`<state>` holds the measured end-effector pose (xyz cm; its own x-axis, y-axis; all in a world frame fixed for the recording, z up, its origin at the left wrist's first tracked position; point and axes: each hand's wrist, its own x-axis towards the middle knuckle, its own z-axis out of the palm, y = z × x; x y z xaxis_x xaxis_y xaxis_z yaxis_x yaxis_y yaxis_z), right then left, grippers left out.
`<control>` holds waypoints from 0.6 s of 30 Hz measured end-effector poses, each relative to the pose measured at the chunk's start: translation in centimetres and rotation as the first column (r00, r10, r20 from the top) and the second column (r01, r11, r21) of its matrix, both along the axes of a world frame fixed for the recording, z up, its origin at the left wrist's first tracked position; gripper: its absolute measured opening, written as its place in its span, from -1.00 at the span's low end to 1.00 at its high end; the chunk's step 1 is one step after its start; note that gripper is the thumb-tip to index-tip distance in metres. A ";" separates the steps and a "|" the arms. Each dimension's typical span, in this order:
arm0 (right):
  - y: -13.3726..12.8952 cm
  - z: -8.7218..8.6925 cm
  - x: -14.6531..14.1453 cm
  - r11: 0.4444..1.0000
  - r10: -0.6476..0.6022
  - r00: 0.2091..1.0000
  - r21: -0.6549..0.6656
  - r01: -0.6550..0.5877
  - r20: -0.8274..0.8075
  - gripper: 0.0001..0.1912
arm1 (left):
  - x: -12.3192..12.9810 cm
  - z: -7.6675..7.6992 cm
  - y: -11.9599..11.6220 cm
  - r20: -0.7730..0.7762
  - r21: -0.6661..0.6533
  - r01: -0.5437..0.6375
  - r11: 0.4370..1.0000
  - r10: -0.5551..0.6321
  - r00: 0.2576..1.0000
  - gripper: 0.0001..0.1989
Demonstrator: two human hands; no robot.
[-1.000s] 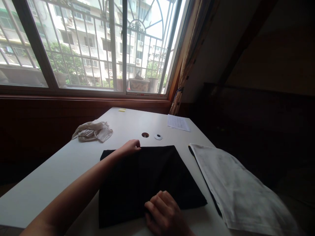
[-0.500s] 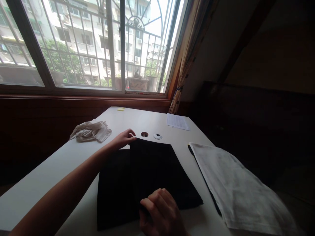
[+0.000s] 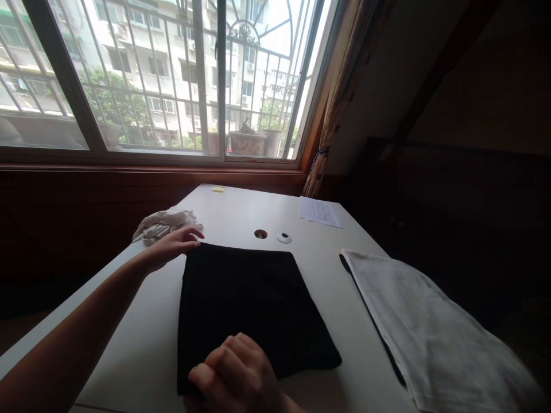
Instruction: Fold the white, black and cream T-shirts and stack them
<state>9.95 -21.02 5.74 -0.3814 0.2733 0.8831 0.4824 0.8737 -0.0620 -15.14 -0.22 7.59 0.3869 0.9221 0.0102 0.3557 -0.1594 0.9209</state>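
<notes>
A black cloth garment (image 3: 249, 304), folded into a rough four-sided shape, lies on the white table (image 3: 124, 344) in front of me. My left hand (image 3: 174, 246) pinches its far left corner between thumb and fingers. Close to me, my right hand (image 3: 236, 373) is closed around the near left edge of the same garment; its fingertips are partly hidden. What kind of garment it is, I cannot make out.
A crumpled pale cloth (image 3: 161, 225) lies at the table's left edge, just beyond my left hand. On the right is a light grey cloth (image 3: 430, 321) with a dark edge. Farther back are printed papers (image 3: 321, 211), a round cable hole (image 3: 260, 234), its cap (image 3: 284, 237) and a yellow note (image 3: 218, 189).
Both hands have moved left with the garment's edge. The upper black layer now covers the lower one, which earlier showed at the left. The view has shifted slightly.
</notes>
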 end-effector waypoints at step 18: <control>1.2 -0.6 13.2 0.805 0.065 0.913 -0.562 0.191 0.403 -0.66 | -1.4 -5.1 -0.2 -0.241 0.035 -0.077 0.996 0.083 0.967 -0.44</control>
<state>23.20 -19.86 5.14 -0.6151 0.7158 0.3307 0.6294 0.6983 -0.3409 -16.50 -0.44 2.46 0.3057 0.9507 -0.0515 0.5803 -0.1431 0.8018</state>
